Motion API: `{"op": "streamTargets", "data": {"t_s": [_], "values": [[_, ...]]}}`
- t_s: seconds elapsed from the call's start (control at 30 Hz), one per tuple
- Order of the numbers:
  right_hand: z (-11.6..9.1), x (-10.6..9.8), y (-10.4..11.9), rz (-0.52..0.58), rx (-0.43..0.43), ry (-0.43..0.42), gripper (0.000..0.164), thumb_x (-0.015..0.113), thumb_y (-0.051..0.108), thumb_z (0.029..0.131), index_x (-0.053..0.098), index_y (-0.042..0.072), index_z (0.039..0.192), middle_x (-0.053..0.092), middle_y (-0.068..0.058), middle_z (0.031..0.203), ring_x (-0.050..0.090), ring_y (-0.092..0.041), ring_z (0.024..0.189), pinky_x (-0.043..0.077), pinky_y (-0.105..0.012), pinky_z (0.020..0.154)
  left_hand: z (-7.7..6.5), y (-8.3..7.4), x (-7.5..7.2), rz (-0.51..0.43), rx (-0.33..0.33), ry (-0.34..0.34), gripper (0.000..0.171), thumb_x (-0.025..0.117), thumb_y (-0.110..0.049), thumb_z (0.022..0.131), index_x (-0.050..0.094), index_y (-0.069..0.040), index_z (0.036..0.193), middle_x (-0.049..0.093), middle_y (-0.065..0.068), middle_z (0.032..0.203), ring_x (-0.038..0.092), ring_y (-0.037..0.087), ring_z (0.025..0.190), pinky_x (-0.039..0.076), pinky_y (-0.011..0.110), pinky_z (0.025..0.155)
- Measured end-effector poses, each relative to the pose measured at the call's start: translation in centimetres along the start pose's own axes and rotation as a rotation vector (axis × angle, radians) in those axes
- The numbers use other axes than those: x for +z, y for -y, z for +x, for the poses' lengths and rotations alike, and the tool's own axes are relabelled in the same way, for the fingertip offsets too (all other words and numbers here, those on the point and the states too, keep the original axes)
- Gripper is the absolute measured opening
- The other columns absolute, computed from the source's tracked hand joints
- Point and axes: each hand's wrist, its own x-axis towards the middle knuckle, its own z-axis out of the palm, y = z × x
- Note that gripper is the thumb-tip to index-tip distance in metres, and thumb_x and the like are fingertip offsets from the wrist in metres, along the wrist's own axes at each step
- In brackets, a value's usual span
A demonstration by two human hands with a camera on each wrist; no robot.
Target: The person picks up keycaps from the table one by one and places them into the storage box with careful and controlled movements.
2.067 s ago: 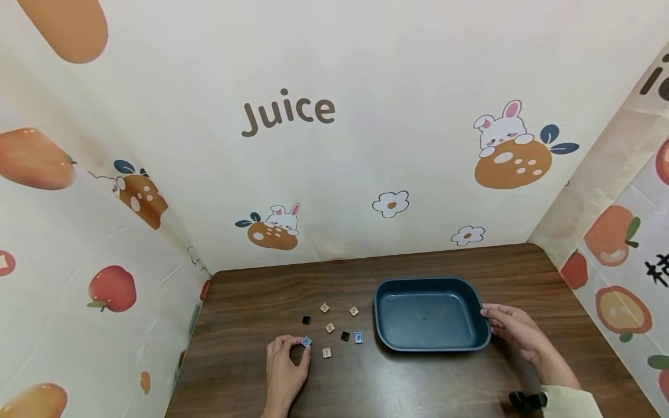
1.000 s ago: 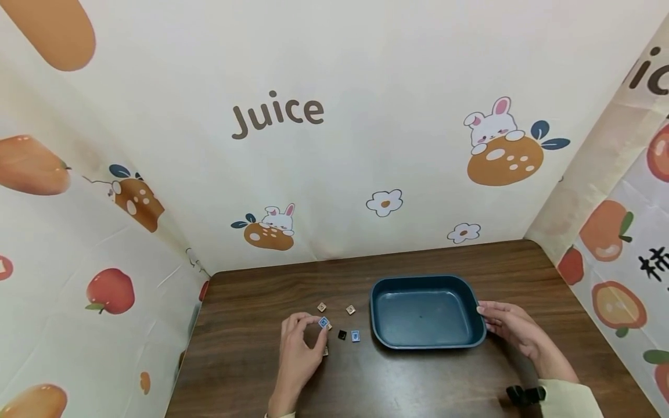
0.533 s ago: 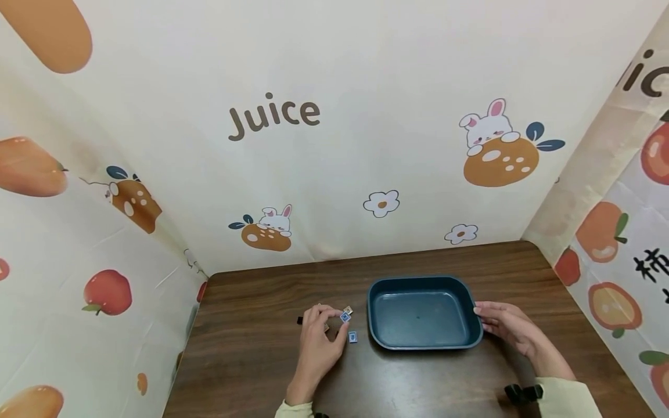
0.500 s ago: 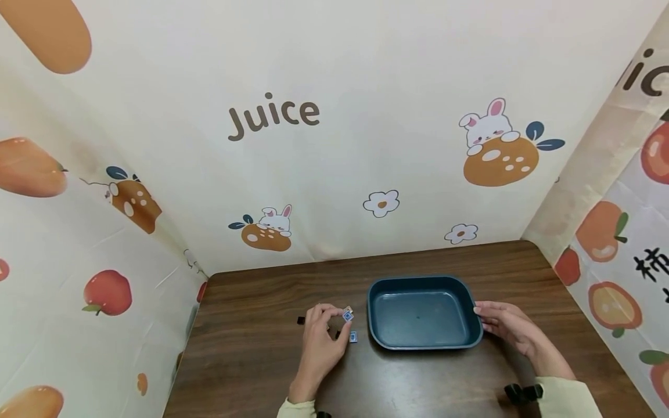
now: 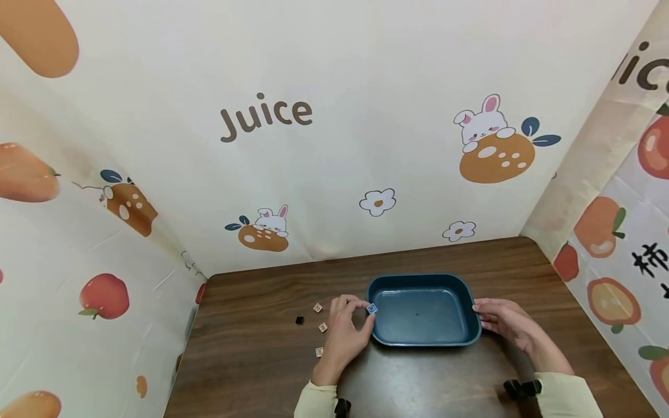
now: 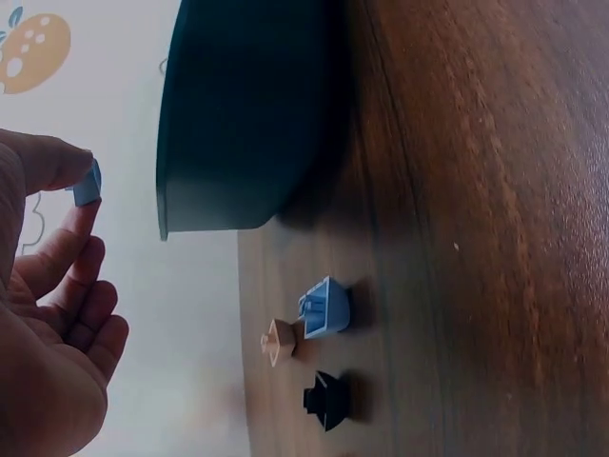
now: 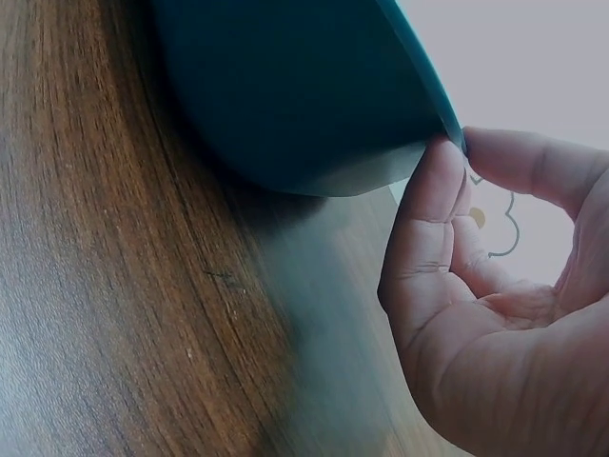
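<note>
The left hand (image 5: 345,332) is pinching a blue keycap (image 5: 372,308), the right hand (image 5: 506,326) the tray (image 5: 418,319). Lifting high should be clearing the left rim (image 5: 369,288).

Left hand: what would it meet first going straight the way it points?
Probably the tray, at its left side, though the left hand might pass above it; depth is unclear.

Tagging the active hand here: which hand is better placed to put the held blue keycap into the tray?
Left, most likely: the left hand pinches the blue keycap, which appears at the left side of the tray. The right hand grips the tray's opposite side.
</note>
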Motion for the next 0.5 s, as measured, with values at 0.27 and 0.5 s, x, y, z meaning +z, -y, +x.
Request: {"op": "streamTargets", "data": {"t_s": [0.27, 0.5], "values": [[0.1, -0.1, 0.0, 0.008, -0.052, 0.075, 0.025, 0.055, 0.013, 0.109, 0.076, 0.026, 0.105, 0.075, 0.015, 0.098, 0.069, 0.000, 0.089, 0.060, -0.019, 0.082, 0.5, -0.2, 1.0, 0.018, 0.036, 0.021, 0.018, 0.081, -0.026, 0.093, 0.077, -0.018, 0.108, 0.065, -0.002, 0.114, 0.055, 0.017, 0.109, 0.049, 0.038, 0.096], [0.0, 0.2, 0.0, -0.011, -0.034, 0.039, 0.020, 0.057, 0.014, 0.108, 0.076, 0.017, 0.114, 0.074, 0.014, 0.099, 0.068, 0.000, 0.089, 0.060, -0.020, 0.081, 0.8, -0.2, 1.8, 0.061, 0.048, 0.047, 0.019, 0.080, -0.028, 0.094, 0.078, -0.018, 0.111, 0.066, -0.002, 0.116, 0.056, 0.017, 0.113, 0.051, 0.039, 0.098]]}}
